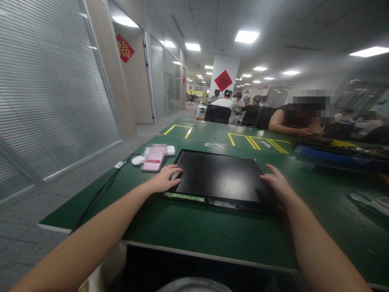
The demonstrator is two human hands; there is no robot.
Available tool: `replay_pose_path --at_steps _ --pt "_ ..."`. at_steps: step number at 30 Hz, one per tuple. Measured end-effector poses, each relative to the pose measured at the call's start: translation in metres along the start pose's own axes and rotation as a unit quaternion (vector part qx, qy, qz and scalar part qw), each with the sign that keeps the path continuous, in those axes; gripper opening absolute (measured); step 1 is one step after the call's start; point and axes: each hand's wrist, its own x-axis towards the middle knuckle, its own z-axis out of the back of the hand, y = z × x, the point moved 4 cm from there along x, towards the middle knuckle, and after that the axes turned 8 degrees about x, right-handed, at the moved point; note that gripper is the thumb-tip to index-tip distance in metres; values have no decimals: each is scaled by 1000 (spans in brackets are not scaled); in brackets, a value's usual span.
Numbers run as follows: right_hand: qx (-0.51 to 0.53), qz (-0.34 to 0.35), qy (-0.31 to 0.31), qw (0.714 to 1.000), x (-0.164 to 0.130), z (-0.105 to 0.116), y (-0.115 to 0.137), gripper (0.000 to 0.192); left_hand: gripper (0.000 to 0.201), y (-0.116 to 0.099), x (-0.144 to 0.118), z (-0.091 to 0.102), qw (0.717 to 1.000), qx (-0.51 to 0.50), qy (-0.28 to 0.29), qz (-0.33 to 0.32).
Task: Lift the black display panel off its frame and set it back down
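Note:
A flat black screen panel (221, 174) lies face up on the green table, with a strip of green circuit board (184, 197) along its near edge. At the panel's left side, my left hand (164, 178) has its thumb and forefinger bent over the edge, gripping it; the other fingers are mostly hidden. Over on the right side, my right hand (279, 184) is open, forefinger stretched forward and thumb at the panel's edge. Whether its remaining fingers touch the panel's side, I cannot tell.
Left of the panel lie a phone (153, 160), a white mouse-shaped item (137, 160) and a black cable (101, 190). Yellow tape (253, 142) marks the far tabletop. A person (299, 117) sits at the far right by a blue tray (325, 153). A grey device (369, 202) rests at right.

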Motion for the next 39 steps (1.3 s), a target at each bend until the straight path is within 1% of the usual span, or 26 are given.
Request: replay_pose_path --at_steps 5,13,22,31,39 --pt "6 4 5 1000 -4 -1 7 74 57 1 0 0 1000 0 2 -3" --pt "28 31 -18 999 -5 2 13 67 58 3 1 2 1000 -12 2 -1" --pt "-20 34 -9 999 -4 1 10 63 57 2 0 4 1000 -18 -9 -1" --pt "-72 25 6 997 -3 1 6 62 58 3 0 3 1000 -8 1 -1" --pt "-96 34 2 995 0 2 3 56 59 5 1 1 1000 4 6 -3"
